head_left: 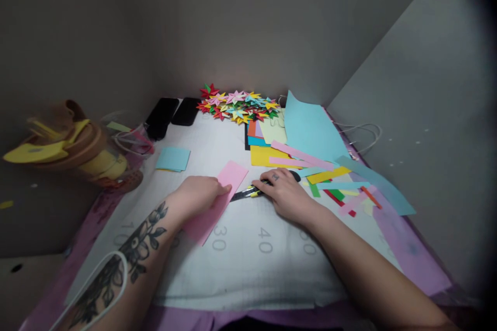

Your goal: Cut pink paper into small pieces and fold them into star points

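A folded-looking pink paper (213, 215) lies slanted on the white number-printed sheet in the middle. My left hand (202, 194) rests on its left side, fingers curled and thumb along the paper, holding it. In my right hand (285, 191) is a black and yellow utility knife (256, 187), its blade pointing left and its tip at the paper's right edge. Whether the blade is inside a fold or only against the edge, I cannot tell. Left of the pink paper lies a small stack of light-blue paper squares (173, 158).
Behind are colourful folded paper stars (237, 105) and two black phones (186, 111). Coloured sheets (267, 155), a large blue sheet (310, 126) and scattered paper strips (337, 186) spread out on the right. A brown and yellow cup-like container (93, 150) stands left, near grey walls.
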Available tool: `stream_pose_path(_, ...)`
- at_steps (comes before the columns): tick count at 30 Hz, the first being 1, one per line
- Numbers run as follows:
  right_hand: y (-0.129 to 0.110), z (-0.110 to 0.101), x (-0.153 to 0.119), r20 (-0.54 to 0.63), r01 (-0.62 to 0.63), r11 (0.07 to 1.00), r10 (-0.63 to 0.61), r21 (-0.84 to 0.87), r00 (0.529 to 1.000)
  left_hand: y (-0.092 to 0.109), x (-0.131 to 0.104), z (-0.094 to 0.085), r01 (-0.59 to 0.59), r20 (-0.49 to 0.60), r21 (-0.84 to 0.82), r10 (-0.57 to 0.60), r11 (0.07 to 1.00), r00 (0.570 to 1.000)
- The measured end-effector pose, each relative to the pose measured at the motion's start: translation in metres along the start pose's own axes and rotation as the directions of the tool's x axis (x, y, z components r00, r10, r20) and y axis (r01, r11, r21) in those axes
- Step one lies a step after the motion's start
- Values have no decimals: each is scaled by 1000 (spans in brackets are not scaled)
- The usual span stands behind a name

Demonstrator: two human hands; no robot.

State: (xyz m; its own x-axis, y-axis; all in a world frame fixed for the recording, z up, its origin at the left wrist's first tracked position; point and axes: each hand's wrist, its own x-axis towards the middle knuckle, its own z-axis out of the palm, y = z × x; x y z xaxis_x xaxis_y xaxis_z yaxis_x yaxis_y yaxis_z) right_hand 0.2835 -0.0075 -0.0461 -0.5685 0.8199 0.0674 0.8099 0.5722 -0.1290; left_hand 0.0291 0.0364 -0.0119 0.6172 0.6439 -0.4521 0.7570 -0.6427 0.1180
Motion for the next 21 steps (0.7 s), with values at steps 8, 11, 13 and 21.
stream_pose_path(8, -7, 2, 4, 11, 27, 1000, -27, -6, 1000, 5, -9, -3, 11, 90, 11, -12, 1000, 996)
stream_pose_path(11, -9, 1, 2, 19, 35, 999, -36, 6, 999, 5, -9, -3, 16, 87, 4, -16, 1000, 996)
stream_pose_path(13, -10, 0, 1, 22, 27, 1000, -28, 15, 999, 5, -8, -2, 20, 86, 3, -20, 1000, 996)
stream_pose_path(21, -22, 0, 2, 33, 65, 997, -66, 31, 997, 3, -6, 0, 31, 100, -13, -29, 999, 995)
